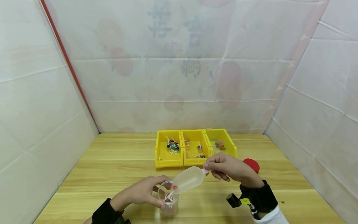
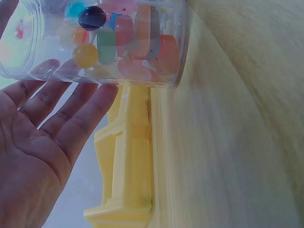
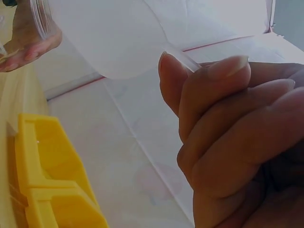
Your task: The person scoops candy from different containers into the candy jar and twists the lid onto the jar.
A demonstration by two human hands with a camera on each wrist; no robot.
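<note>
A clear plastic jar (image 1: pixel 169 207) stands on the table, with small colourful lollipops (image 1: pixel 169 196) inside. My left hand (image 1: pixel 145 191) holds it, thumb on the near side and fingers round the far side. In the left wrist view the round and oblong candy heads (image 2: pixel 124 40) show through the jar's wall. My right hand (image 1: pixel 227 168) pinches the short handle of a translucent white scoop (image 1: pixel 190 179). The scoop tilts down to the left, its lip over the jar's mouth. A red lollipop (image 1: pixel 175 187) is at that lip.
Behind the hands, three yellow bins (image 1: pixel 168 164) stand side by side, each with some small lollipops or candies in it. A red lid (image 1: pixel 251 165) lies right of them, partly hidden by the right wrist. White cloth walls (image 1: pixel 173 81) enclose the wooden table (image 1: pixel 112 158).
</note>
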